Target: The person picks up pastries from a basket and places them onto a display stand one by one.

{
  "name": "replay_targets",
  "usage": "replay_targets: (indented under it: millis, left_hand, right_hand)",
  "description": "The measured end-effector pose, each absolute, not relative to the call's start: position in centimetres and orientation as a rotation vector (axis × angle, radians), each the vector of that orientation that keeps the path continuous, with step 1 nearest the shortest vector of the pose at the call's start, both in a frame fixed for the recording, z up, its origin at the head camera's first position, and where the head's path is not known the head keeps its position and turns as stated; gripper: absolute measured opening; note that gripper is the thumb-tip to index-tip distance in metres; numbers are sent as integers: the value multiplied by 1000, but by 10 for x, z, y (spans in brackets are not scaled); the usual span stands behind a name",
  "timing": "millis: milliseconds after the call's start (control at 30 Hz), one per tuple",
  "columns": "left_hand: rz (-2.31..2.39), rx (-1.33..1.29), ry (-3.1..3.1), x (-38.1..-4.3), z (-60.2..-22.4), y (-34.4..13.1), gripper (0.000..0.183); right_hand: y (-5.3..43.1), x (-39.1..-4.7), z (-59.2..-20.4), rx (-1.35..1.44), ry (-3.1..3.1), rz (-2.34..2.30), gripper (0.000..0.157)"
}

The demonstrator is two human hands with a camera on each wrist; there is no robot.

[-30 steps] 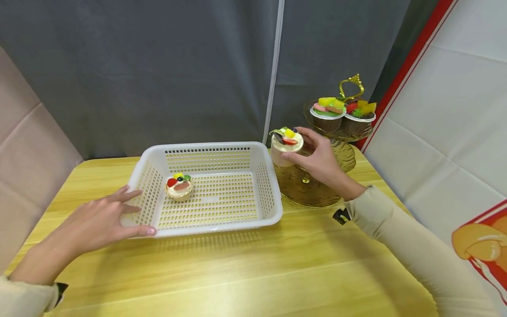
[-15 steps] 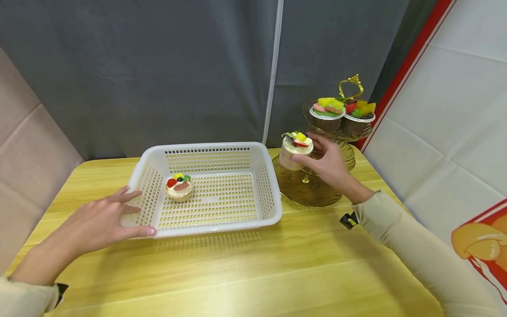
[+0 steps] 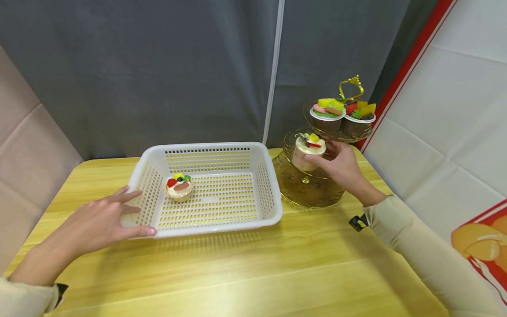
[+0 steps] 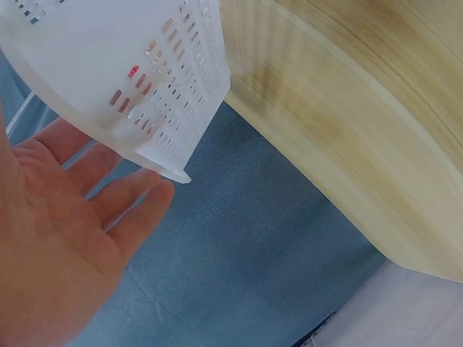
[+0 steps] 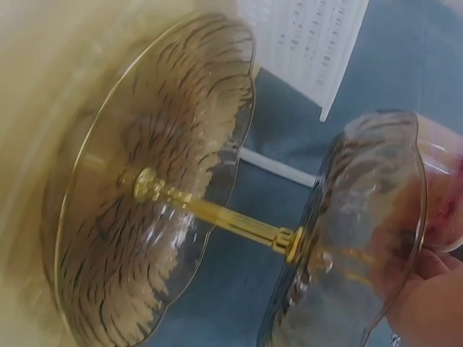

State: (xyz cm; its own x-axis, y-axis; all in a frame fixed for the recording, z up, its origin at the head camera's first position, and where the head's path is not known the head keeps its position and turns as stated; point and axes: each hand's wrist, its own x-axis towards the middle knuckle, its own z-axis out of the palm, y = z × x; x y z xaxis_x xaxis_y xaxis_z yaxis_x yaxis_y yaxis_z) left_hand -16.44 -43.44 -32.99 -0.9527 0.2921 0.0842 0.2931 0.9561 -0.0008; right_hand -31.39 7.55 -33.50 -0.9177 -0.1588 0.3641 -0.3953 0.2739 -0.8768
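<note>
My right hand (image 3: 343, 169) grips a clear dessert cup (image 3: 305, 159) topped with cream and fruit, thumb at its near side. The cup sits over the middle tier of a gold three-tier cake stand (image 3: 305, 196). From below, the right wrist view shows the cup (image 5: 443, 144) and the fingers through that amber tier (image 5: 362, 166). On the left, my left hand (image 3: 93, 222) rests with spread fingers at the rim of a white plastic basket (image 3: 222, 226). Its straight fingers touch the rim in the left wrist view. A small fruit tart (image 3: 179, 189) lies inside the basket's left part.
Two brown cupcakes, one with green icing (image 3: 327, 116) and one with a dark top (image 3: 358, 118), stand on the top tier below a gold handle (image 3: 352, 86). A grey curtain (image 3: 178, 70) hangs behind the wooden table (image 3: 237, 273); a white wall panel (image 3: 467, 114) borders the right.
My right hand has moved right with the dessert cup, from near the basket's right rim to over the stand's middle tier. The left hand and basket have stayed put.
</note>
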Motion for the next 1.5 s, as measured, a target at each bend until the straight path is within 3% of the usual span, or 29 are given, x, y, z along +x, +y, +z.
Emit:
replay_targets:
  millis: [433, 867, 1500]
  left_hand:
    - [-11, -453, -3028, -166, -330, -433, 84]
    - [2, -440, -3035, -166, -329, -434, 84]
    - [-10, -442, -3040, -166, -331, -434, 83]
  right_hand:
    - [104, -311, -342, 515, -2367, 1543, 67]
    - [132, -312, -347, 462, -2365, 1419, 62]
    - [146, -320, -350, 448, -2421, 1347, 65]
